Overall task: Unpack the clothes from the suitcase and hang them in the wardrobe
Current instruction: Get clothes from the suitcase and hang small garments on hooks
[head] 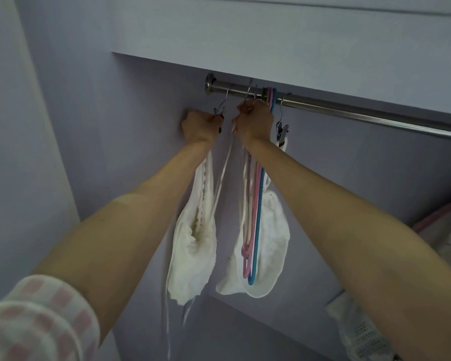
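Both arms reached up to the steel rail (349,110) inside the lilac wardrobe (115,100), where the left hand (199,126) gripped a metal clip hanger (220,109) hooked near the rail's left end, a white lacy garment (193,246) hanging below it. The right hand (253,121) was curled around the hooks of another hanger just to the right, beside pink and blue plastic hangers (255,230). A second white garment (271,246) hung behind those, and a pink-checked sleeve (37,321) showed at near left.
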A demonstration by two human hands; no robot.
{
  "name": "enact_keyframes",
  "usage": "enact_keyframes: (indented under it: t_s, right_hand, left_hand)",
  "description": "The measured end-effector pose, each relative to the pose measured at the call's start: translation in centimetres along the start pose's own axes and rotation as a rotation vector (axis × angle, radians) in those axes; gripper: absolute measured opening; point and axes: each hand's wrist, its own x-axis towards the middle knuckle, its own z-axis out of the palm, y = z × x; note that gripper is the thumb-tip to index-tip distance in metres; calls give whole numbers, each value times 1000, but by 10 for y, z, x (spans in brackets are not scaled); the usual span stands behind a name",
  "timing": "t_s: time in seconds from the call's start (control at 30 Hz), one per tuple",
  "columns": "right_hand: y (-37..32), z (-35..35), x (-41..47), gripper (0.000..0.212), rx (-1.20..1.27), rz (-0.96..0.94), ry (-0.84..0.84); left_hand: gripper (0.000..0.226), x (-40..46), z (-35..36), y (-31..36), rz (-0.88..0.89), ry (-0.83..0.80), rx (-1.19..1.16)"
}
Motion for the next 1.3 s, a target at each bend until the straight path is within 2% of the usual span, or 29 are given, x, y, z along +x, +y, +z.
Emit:
enact_keyframes:
  t_s: [0.1,0.2,0.3,0.4,0.47,0.57,0.67,0.73,0.83,1.0,1.2,1.3]
  right_hand:
    - [2,2,6,23,-110,26,-2]
    - [5,2,12,17,-232,93,-79]
    - [0,1,16,29,-284,218,-185]
    - [-14,-3,11,13,-70,429,-176]
    - [-19,-7,5,19,8,495,-181]
    - [-20,-16,-7,27,42,525,-252]
    - [-25,-23,-16,21,94,516,-269]
    - [-26,-26,-22,16,125,507,-259]
    - [-27,-31,-32,22,151,528,-229]
    - [-31,-42,-50,23,152,563,-207]
    - [-28,-50,-91,9,144,529,-159]
    - [-30,-53,-113,19,115,511,-181]
  left_hand:
    - [26,-1,0,1,17,15,-55]
    - [36,-2,-2,-3,20,12,-64]
    - [39,-3,-5,0,21,-11,-62]
    - [28,-6,-7,9,19,-31,-67]
    - [20,-7,-6,13,9,-32,-87]
    - [22,-4,-4,19,16,-18,-91]
    - [31,-5,-1,25,20,-23,-95]
    - [29,-11,0,23,1,-46,-99]
    - [22,-21,-1,16,-16,-76,-114]
    - [22,-34,-18,14,-43,-81,-126]
    - [22,-81,-39,4,-61,-175,-55]
    - [23,-105,-51,1,-8,-255,-29]
